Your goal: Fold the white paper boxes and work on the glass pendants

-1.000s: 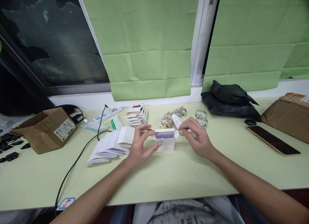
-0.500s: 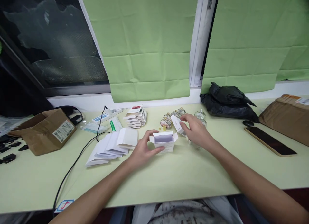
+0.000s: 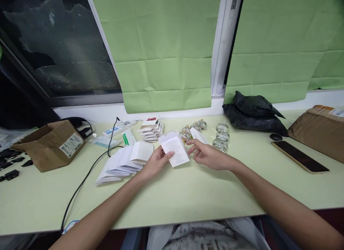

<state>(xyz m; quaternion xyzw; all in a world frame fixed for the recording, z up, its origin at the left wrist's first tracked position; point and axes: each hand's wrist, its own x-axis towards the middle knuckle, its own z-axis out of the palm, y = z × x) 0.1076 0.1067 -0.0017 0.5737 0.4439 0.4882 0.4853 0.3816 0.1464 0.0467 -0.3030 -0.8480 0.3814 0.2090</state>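
My left hand (image 3: 158, 159) is closed around a small white box (image 3: 176, 152), thumb on its front. The box is tilted up, with fine print on the face towards me and a flap at its top. Close to its right edge is my right hand (image 3: 208, 155), fingers apart and nothing in them; I cannot tell whether a fingertip touches the box. Behind my right hand another white box (image 3: 198, 135) lies on the table, partly hidden. Beyond it stand patterned round bottles with gold tops (image 3: 185, 131), and silvery round bottles (image 3: 222, 136) stand in a row to the right.
Flattened white boxes (image 3: 120, 164) lie fanned out at left, with a stack of small packets (image 3: 152, 130) behind. A black cable (image 3: 88, 182) crosses the table near an open cardboard box (image 3: 53, 146). At right are a black plastic bag (image 3: 252, 115), a phone (image 3: 299, 156) and a brown carton (image 3: 319, 130).
My left hand has turned the open box up so its printed face shows. My right hand has let go of the other white box, which now lies on the table, and moved towards the held box.
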